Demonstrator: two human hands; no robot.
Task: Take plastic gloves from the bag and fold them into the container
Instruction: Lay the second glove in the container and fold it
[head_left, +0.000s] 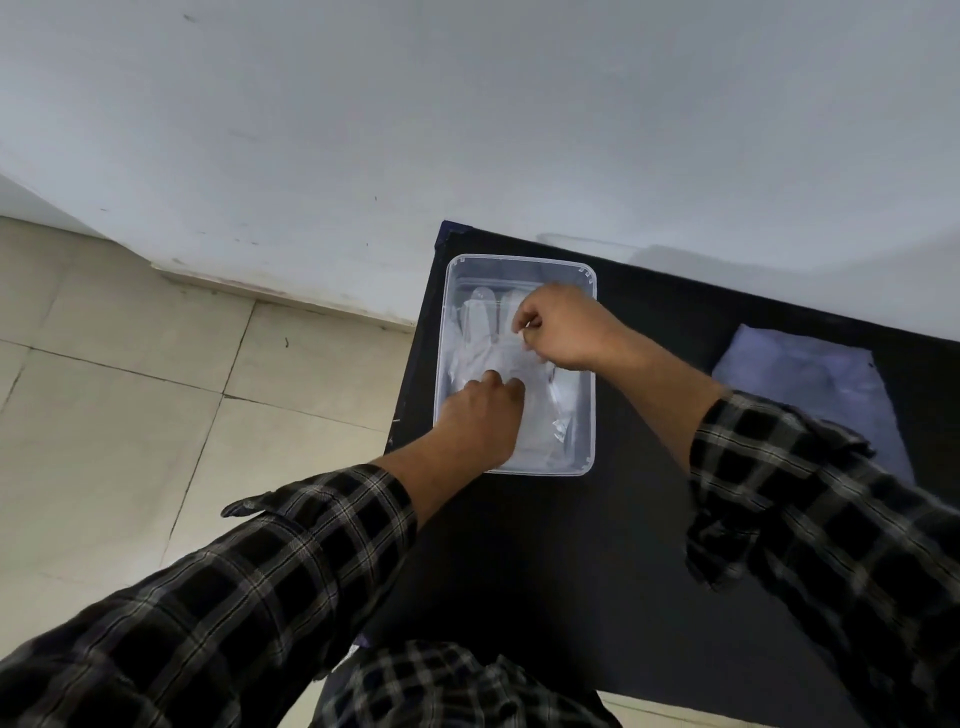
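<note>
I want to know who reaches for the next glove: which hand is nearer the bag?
Right. The right hand is in the container on the side toward the bag; the left hand works at the container's far side.

both hands (483, 421) (563, 327) fill the clear rectangular plastic container (586, 415) at frame centre. the black tabletop (597, 571) lies bare below it and between it and the pale plastic bag (810, 395) at right.

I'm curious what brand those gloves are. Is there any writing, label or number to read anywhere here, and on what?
None: no readable text anywhere.
Container: clear plastic, no label showing.
Gloves: plain, unprinted.
Bag: bluish, no print visible.
Table: plain black.
</note>
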